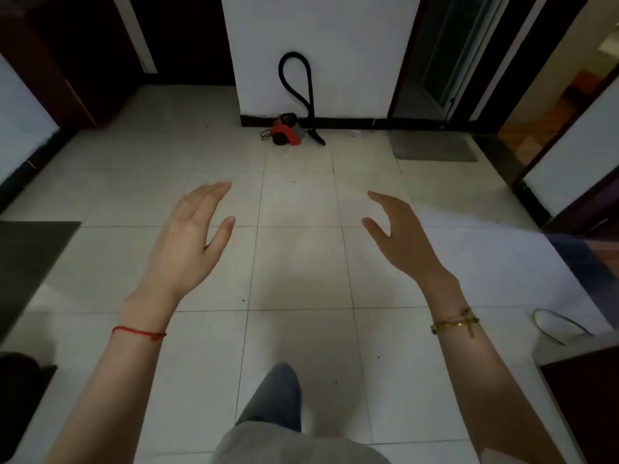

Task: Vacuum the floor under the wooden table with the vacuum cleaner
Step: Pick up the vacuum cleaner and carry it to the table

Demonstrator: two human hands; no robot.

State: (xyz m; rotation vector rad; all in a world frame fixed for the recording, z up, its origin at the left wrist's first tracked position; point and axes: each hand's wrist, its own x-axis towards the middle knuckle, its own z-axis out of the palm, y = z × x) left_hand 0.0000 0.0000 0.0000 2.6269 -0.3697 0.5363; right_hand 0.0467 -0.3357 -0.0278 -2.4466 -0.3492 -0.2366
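Note:
A small red and black vacuum cleaner (287, 129) stands on the white tiled floor (298, 249) against the far white wall. Its black hose (294, 78) loops up the wall and its nozzle rests on the floor beside it. My left hand (194, 229) and my right hand (398, 232) are stretched out in front of me, fingers straight and spread, palms facing each other, holding nothing. Both are well short of the vacuum cleaner. No wooden table is clearly visible.
A grey doormat (432, 147) lies at the far right by a doorway. A dark mat (30, 259) is at the left edge. Dark furniture (586, 396) stands at the lower right, with a thin cable (552, 326) on the floor beside it. My leg (274, 403) is below.

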